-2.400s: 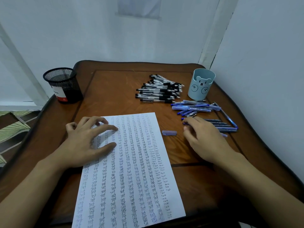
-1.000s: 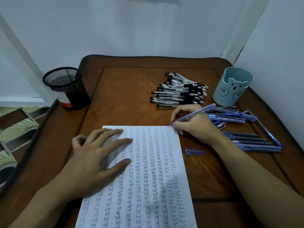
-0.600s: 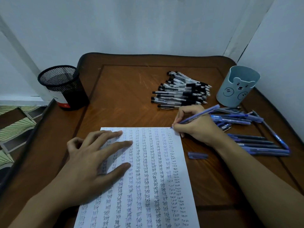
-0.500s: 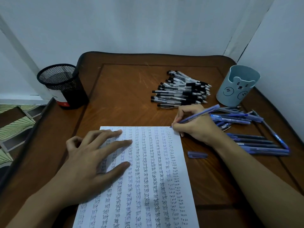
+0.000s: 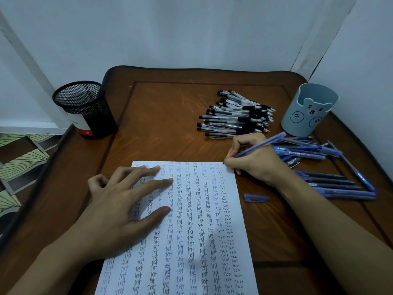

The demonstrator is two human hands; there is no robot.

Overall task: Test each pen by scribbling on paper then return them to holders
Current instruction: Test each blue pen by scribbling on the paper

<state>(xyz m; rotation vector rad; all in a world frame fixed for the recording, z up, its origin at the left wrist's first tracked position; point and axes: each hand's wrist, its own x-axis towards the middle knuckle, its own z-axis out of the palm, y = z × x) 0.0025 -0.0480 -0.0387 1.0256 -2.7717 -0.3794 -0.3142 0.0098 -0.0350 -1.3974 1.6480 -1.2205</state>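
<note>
At the top right corner of the paper [image 5: 191,220]: right hand [image 5: 255,161], fingers curled round one blue pen [image 5: 260,145], uncapped, tip touching the sheet beside the last column of writing, barrel slanting up to the right.

On the sheet's left half: left hand [image 5: 119,209], fingers straight and spread, pressing flat on the paper, holding nothing.

Paper: one white sheet, lying lengthwise toward the person, covered in columns of the handwritten word "test" in dark and blue ink.

Just right of the sheet, below the right wrist: one blue pen cap [image 5: 256,197], lying loose on the table [image 5: 165,124].

Right of the writing hand: loose blue pens [image 5: 336,186], capped, several lying side by side, more in a heap nearer the blue bear-faced holder [image 5: 309,109], which stands upright at the far right.

Beyond the hand: pile of black-and-clear pens [image 5: 236,117].

Far left edge: black mesh holder [image 5: 85,109], upright, well apart from both piles.
</note>
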